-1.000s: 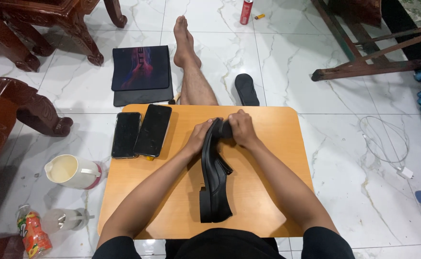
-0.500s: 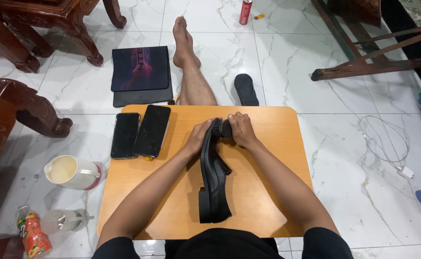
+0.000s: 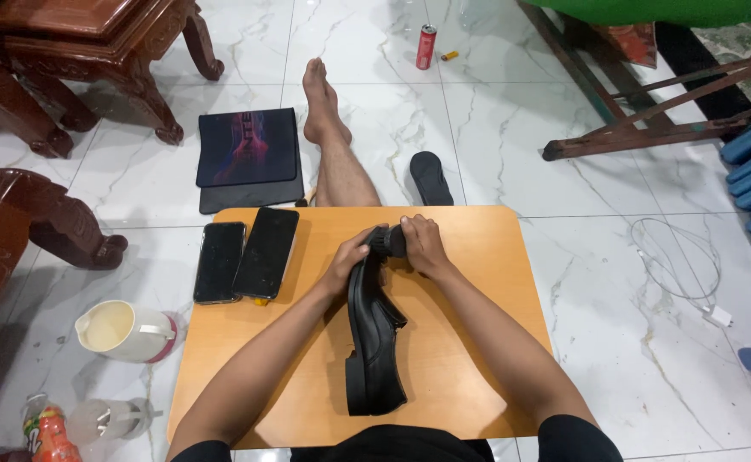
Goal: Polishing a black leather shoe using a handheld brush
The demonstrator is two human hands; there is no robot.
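Observation:
A black leather shoe (image 3: 374, 338) lies on its side on a small orange wooden table (image 3: 469, 342), toe pointing away from me. My left hand (image 3: 347, 262) grips the shoe near its toe. My right hand (image 3: 421, 243) is closed around a dark brush-like object (image 3: 389, 240) pressed against the toe. Two black phones (image 3: 247, 258) lie side by side on the table's far left corner.
My bare leg (image 3: 334, 145) stretches out beyond the table, a black sandal (image 3: 431, 177) beside it. A dark laptop (image 3: 249, 156) lies on the marble floor. A cream jug (image 3: 123, 331) and plastic bottles (image 3: 76, 424) sit left; carved wooden chairs (image 3: 76, 51) far left; a white cable (image 3: 679, 265) right.
Both hands stay on the shoe's toe; the right hand has shifted only slightly. The shoe has not moved on the table.

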